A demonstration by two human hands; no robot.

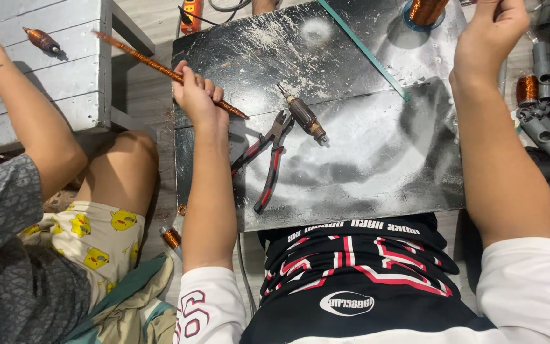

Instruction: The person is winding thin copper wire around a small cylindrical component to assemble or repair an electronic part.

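My left hand (197, 95) is closed around a long thin rod wound with copper wire (141, 60), which slants from upper left down to a tip on the dark board (377, 159). My right hand (491, 28) reaches to the board's far right corner, next to a spool of copper wire (424, 9); what its fingers hold is cut off by the frame edge. Red-handled pliers (268, 156) lie on the board beside a small motor armature (305, 118).
Another person sits at the left, with an arm (30, 114) over a grey wooden bench (65, 64) that carries a second armature (42, 40). A green strip (364, 51) crosses the board. Grey pipe fittings and a copper coil (528, 89) lie at the right.
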